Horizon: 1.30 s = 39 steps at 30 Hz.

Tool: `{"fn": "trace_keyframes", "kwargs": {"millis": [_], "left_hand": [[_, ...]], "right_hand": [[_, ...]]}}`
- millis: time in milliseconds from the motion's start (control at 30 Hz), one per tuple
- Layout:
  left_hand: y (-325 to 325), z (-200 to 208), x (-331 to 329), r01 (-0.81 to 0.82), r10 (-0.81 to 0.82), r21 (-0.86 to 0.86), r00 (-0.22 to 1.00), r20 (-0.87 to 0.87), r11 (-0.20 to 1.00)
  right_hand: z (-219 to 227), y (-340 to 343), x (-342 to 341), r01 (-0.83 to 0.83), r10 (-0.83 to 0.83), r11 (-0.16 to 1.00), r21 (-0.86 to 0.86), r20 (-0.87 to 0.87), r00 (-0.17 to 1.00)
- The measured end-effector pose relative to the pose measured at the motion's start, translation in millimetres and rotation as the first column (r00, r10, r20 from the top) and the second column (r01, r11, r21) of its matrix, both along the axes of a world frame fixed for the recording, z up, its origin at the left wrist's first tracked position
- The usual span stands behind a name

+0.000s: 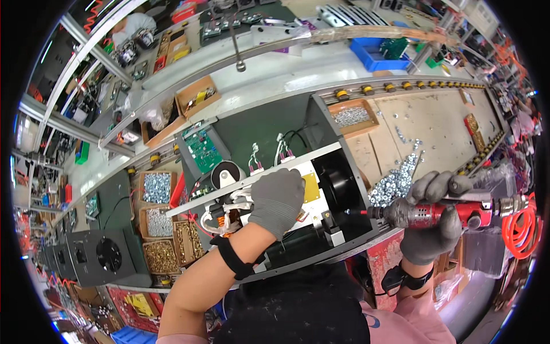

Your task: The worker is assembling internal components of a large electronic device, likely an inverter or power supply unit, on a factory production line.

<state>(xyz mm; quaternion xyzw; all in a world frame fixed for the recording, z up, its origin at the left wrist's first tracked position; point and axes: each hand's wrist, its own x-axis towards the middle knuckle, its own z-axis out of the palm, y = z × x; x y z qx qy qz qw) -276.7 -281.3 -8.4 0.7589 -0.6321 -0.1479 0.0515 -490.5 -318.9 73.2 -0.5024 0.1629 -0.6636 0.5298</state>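
Tabletop (447,109) clutter includes loose hardware (395,182) heaped right of an open grey case (325,125). Inside the case, the left hand (278,198) sits beside a yellow pad (311,188); its fingers' grip I cannot tell. The right hand (429,235) has its fingers wrapped around a red driver (421,215), tip pointing left.

Shows, on the far bench (252,77), a blue bin (382,65) holding green boards (394,48), near silver strips (354,15); has, lower left, yellow pieces (140,304) near a blue crate (132,335).
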Motion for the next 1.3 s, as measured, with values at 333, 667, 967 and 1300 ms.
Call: {"fn": "trace_keyframes", "kwargs": {"millis": [333,667,967,1300], "left_hand": [[-3.1,-7.0,1.9,0.209,-0.221,0.14,0.972,0.081,0.968],[-7.4,-22.0,-2.4,0.137,-0.147,0.101,0.984,0.102,0.985],[-6.6,-16.9,-1.1,0.156,-0.165,0.089,0.98,0.109,0.984],[2.9,13.3,18.9,0.108,-0.104,0.134,0.994,-0.038,0.985]], "right_hand": [[-21.9,-43.5,59.6,-0.268,0.272,0.962,0.048,-0.136,0.953],[-56.3,-64.1,90.4,-0.337,0.292,0.94,-0.057,-0.377,0.879],[-67.2,-58.0,101.6,-0.313,0.253,0.949,-0.052,-0.472,0.845],[-23.6,-32.4,69.3,-0.35,0.329,0.936,-0.04,-0.257,0.909]]}}
